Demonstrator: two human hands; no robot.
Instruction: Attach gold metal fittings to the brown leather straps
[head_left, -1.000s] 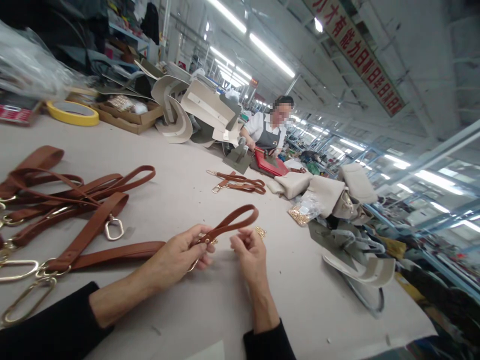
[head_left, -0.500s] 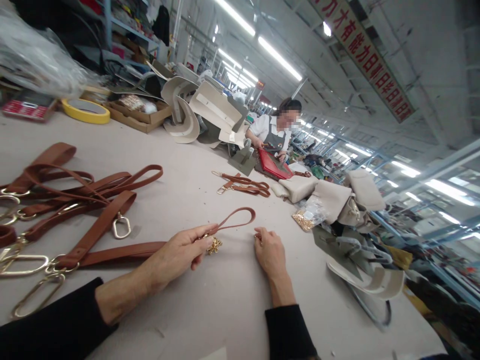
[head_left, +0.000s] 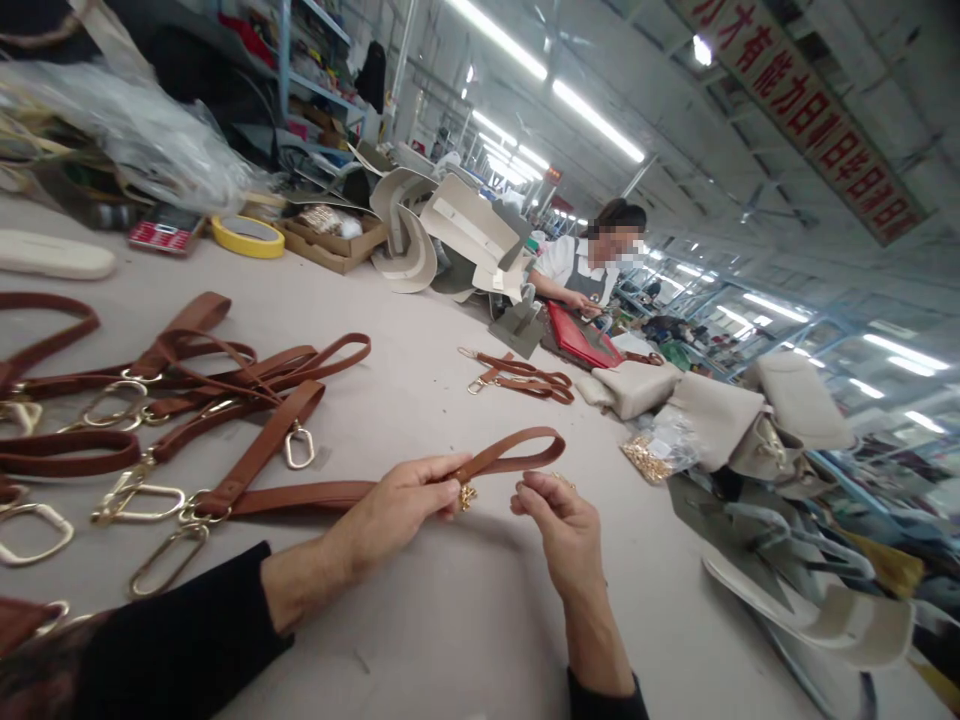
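Observation:
My left hand (head_left: 390, 525) is closed on a brown leather strap (head_left: 517, 455), pinching it between thumb and fingers. The strap's looped end sticks out to the right over the table. Small gold pieces (head_left: 467, 497) cluster at the left fingertips; whether they lie on the table or hang from the strap, I cannot tell. Just below and right of the loop, my right hand (head_left: 561, 525) has thumb and forefinger pinched together. Whatever sits between those fingers is too small to make out. More brown straps (head_left: 262, 400) with gold clasps (head_left: 169, 560) lie heaped at the left.
Further straps (head_left: 517, 375) lie ahead on the table. A bag of gold hardware (head_left: 649, 458) and beige bags (head_left: 712, 410) are to the right. Yellow tape (head_left: 247, 237) and a cardboard box (head_left: 337, 245) stand at the back left. Across the table, a person (head_left: 592, 260) handles a red piece (head_left: 581, 335).
The view has swung left, so everything sits further right. The strap's loop has come round more side-on. My right hand's fingers have drawn into a pinch close to the loop.

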